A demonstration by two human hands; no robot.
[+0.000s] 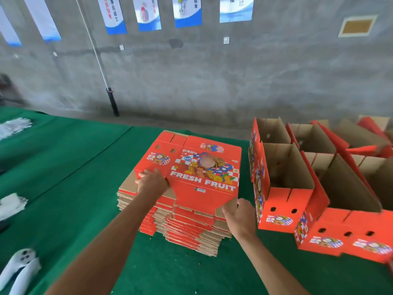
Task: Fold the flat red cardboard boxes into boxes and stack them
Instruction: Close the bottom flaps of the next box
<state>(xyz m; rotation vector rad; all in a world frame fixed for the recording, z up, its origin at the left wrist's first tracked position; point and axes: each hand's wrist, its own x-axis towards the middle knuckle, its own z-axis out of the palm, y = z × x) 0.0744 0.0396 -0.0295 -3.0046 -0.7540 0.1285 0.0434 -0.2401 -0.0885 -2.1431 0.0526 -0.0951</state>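
A tall pile of flat red cardboard boxes [187, 228] stands on the green cloth in the middle. On top lies a flat box [204, 167] printed "FRESH FRUIT". My left hand [152, 182] rests on its left edge with the fingers curled over the cardboard. My right hand [239, 216] grips its near right corner flap. To the right stand several folded red boxes [282, 188], open at the top and set close together.
The green cloth [74, 188] covers the work surface. White gloves [14, 126] lie at far left, more white cloth [10, 204] lower down, and white shoes [19, 269] at the bottom left. A grey wall with posters and a leaning pole [110, 99] lies behind.
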